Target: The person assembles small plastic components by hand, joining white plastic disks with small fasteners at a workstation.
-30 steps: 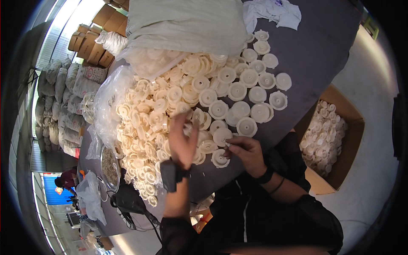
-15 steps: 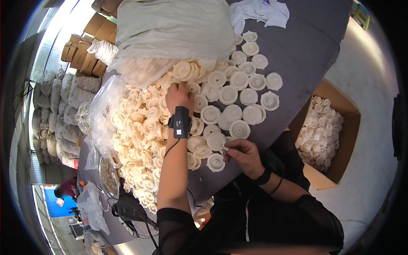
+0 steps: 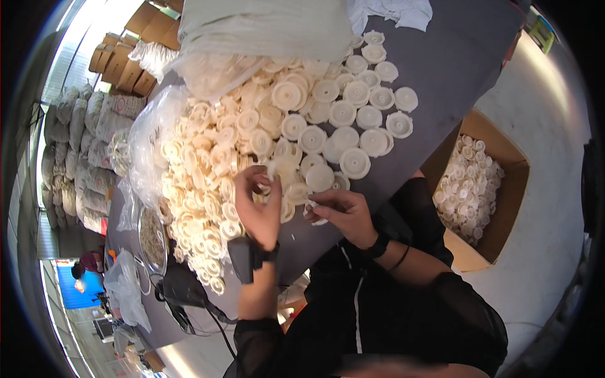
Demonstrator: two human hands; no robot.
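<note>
My left hand (image 3: 259, 205) has come to the near edge of a heap of cream plastic discs (image 3: 220, 151). Its thumb and fingers pinch a round cream plastic disc (image 3: 281, 170), slightly blurred. To the right, my right hand (image 3: 345, 214) is closed, fingertips together on a small white piece (image 3: 311, 205) too small to name. Part of a pale disc shows just under those fingers; whether they touch it I cannot tell. Paler ridged discs (image 3: 355, 163) lie flat, spread over the dark cloth right of the heap.
A cardboard box (image 3: 513, 205) of similar white parts stands at right, below the table (image 3: 435, 82). A pale sack (image 3: 265, 28) and clear plastic bag (image 3: 154, 129) border the heap. At left are a metal bowl (image 3: 151, 242), a black device with cables (image 3: 186, 286) and stacked sacks (image 3: 75, 151).
My left hand has drawn back from the heap toward me and now holds a disc. My right hand has shifted slightly left and up, still pinching the small white piece. The view has tilted somewhat.
</note>
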